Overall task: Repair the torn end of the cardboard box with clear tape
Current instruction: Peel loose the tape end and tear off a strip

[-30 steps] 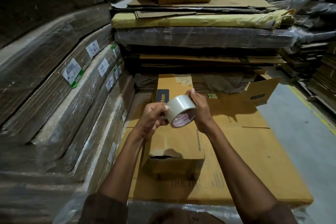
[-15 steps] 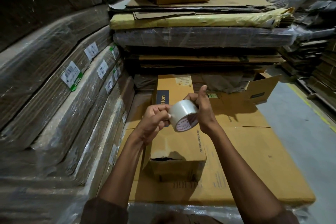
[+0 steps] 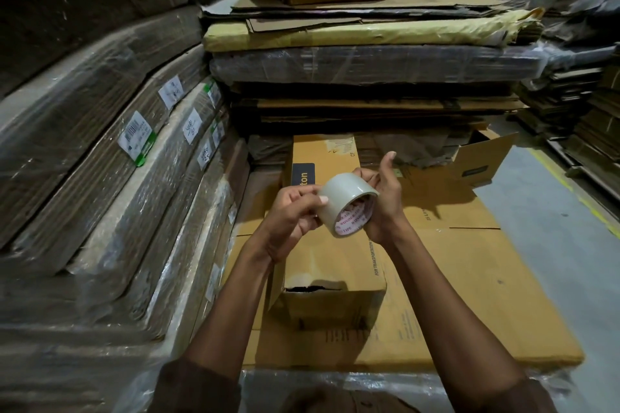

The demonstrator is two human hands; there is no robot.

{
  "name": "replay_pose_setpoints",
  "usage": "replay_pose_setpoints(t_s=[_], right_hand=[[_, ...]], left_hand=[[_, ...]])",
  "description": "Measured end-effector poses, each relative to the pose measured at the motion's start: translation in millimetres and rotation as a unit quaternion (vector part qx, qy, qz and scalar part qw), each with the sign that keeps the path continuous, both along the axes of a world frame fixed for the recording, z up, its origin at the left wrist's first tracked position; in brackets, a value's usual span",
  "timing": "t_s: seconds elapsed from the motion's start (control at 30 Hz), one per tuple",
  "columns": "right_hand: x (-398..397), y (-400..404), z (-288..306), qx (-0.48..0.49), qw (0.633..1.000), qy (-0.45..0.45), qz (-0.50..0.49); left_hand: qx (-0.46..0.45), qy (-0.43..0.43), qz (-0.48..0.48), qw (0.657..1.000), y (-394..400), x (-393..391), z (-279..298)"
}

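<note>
A long narrow cardboard box (image 3: 330, 265) lies lengthwise in front of me, its near end torn open along the top edge (image 3: 315, 288). Above it I hold a roll of clear tape (image 3: 345, 203) with a red-printed white core. My right hand (image 3: 385, 201) grips the roll from the right, thumb raised. My left hand (image 3: 292, 214) pinches at the roll's outer surface on the left, thumb on the tape. No loose strip of tape is visible.
The box rests on a wide flat cardboard sheet (image 3: 469, 278). Plastic-wrapped stacks of flattened cartons (image 3: 117, 161) slope up on the left. A tall stack (image 3: 369, 64) with a box on top stands behind. An open carton (image 3: 483, 157) and grey floor lie right.
The roll has tilted a little and my right thumb has lifted off it. My left fingers have shifted along the roll's surface. The box has not moved.
</note>
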State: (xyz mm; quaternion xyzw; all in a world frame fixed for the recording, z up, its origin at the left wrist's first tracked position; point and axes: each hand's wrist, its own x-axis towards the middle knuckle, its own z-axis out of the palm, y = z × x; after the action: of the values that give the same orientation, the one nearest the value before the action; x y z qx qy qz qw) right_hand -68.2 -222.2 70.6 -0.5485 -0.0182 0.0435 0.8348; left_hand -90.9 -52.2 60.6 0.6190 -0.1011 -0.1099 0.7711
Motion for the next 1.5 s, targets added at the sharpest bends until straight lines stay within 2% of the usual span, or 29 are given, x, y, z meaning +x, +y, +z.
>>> replay_pose_setpoints(t_s=[0.1,0.2,0.63,0.77,1.1,1.2,1.5], right_hand=[[1,3,0,-0.039,0.999,-0.013,0.005],[1,2,0,-0.048,0.999,-0.015,0.005],[-2,-6,-6,0.044,0.998,0.047,-0.006],[-4,-4,-4,0.111,0.988,0.103,-0.004],[3,-1,-11,0.126,0.973,0.194,-0.009],[-1,1,-7,0.132,0.97,0.202,-0.015],[2,-4,-1,0.233,0.939,0.248,-0.052]], left_hand=[[0.006,0.038,0.066,0.997,-10,-4,8],[0.02,0.045,0.087,0.995,-15,-5,11],[0.012,-0.004,0.021,1.0,-17,-7,7],[0.011,-0.035,0.003,0.999,-19,-13,12],[0.028,-0.043,0.003,0.999,-14,-14,18],[0.019,-0.044,-0.004,0.999,-14,-13,13],[0.019,-0.079,-0.011,0.997,-26,-22,13]])
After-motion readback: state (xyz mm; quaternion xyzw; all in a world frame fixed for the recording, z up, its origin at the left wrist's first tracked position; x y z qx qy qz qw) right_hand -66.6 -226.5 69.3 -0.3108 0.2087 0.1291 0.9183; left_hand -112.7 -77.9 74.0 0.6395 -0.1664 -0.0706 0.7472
